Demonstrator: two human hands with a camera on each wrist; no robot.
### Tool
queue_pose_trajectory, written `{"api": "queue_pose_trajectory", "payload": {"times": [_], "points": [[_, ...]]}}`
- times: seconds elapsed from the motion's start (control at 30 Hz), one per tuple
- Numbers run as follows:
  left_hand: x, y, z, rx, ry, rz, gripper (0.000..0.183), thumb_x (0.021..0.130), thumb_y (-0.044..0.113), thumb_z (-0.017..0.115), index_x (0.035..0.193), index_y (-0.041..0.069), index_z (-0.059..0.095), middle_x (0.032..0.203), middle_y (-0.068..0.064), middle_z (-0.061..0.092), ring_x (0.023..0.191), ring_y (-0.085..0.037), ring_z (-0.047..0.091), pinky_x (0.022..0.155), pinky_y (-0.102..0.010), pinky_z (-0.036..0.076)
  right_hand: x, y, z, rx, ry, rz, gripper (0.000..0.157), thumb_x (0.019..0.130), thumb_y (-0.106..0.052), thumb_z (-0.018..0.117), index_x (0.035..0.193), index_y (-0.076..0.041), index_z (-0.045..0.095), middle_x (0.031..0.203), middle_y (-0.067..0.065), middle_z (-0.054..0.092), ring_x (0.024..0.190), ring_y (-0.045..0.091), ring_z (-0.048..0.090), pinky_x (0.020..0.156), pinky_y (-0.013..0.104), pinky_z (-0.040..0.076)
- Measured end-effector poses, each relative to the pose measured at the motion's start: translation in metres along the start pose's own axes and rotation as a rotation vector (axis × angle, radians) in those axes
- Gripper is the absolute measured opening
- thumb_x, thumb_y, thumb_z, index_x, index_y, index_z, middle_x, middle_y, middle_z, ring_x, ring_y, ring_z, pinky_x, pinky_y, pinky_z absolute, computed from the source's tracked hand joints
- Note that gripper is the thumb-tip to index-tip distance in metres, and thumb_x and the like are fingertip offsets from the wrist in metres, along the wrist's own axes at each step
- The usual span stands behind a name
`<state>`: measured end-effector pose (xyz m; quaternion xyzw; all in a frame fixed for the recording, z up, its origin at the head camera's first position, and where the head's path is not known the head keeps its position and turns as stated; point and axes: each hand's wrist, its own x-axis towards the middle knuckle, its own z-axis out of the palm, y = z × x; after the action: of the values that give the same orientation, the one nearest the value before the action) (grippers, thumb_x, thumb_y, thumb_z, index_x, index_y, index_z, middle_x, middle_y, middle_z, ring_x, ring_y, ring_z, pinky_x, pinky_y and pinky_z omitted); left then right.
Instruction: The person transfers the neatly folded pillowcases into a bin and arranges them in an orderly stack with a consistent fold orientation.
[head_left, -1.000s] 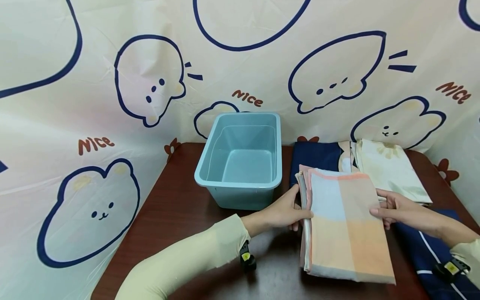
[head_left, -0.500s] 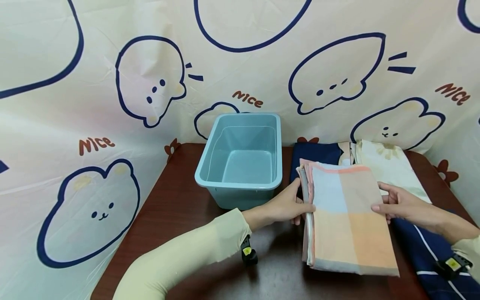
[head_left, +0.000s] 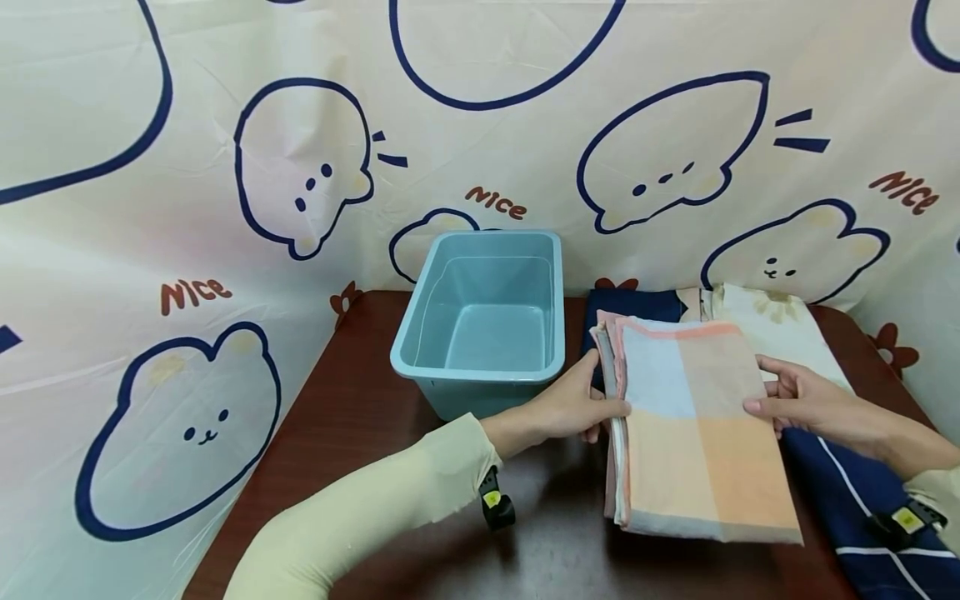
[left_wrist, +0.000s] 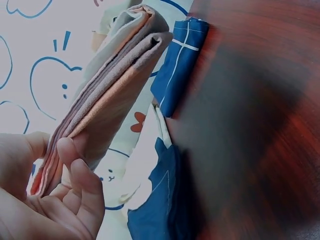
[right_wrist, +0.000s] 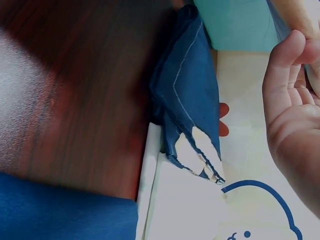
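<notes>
A folded checked cloth [head_left: 697, 450], in peach, beige and pale blue, is held up above the table between both hands. My left hand [head_left: 566, 408] pinches its left edge, thumb in front and fingers behind. On the opposite edge my right hand [head_left: 813, 408] grips it the same way. The left wrist view shows the cloth's stacked layers [left_wrist: 110, 85] side-on, with the left thumb and fingers on either side. In the right wrist view only a corner of the cloth shows beside the right hand [right_wrist: 295, 115].
A light blue plastic tub [head_left: 480, 375] stands on the dark wooden table [head_left: 360, 383], left of the cloth. Behind the cloth lie a folded navy cloth [head_left: 633, 304] and a cream one [head_left: 787, 333]. Another navy cloth with white lines [head_left: 862, 500] lies at right. A printed curtain [head_left: 315, 33] hangs behind.
Both hands have raised the folded checked cloth slightly and shifted it a little away from me. Their grip on it looks the same. The tub and other cloths have stayed put.
</notes>
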<state>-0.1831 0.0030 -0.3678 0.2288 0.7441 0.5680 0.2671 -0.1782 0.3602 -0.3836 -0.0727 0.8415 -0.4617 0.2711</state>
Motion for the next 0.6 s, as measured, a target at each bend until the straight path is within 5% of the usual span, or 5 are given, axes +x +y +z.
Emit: {"api": "queue_pose_trajectory", "payload": {"times": [0.37, 0.6], "points": [[0.001, 0.008, -0.006, 0.004, 0.000, 0.034, 0.071, 0.098, 0.012, 0.064, 0.154, 0.023, 0.022, 0.061, -0.004, 0.059, 0.040, -0.015, 0.050, 0.043, -0.023, 0.045, 0.003, -0.007, -0.002, 0.066, -0.014, -0.106, 0.076, 0.107, -0.013, 0.049, 0.158, 0.005, -0.004, 0.094, -0.002, 0.074, 0.070, 0.016, 0.064, 0.067, 0.029, 0.056], [0.001, 0.012, -0.008, -0.005, 0.006, 0.045, 0.067, 0.098, 0.010, 0.064, 0.151, 0.020, 0.025, 0.061, -0.004, 0.060, 0.040, -0.013, 0.050, 0.042, -0.022, 0.044, 0.004, -0.009, -0.006, 0.103, -0.016, -0.089, 0.077, 0.106, -0.013, 0.050, 0.157, 0.004, -0.005, 0.097, -0.002, 0.075, 0.072, 0.014, 0.065, 0.067, 0.028, 0.058]]}}
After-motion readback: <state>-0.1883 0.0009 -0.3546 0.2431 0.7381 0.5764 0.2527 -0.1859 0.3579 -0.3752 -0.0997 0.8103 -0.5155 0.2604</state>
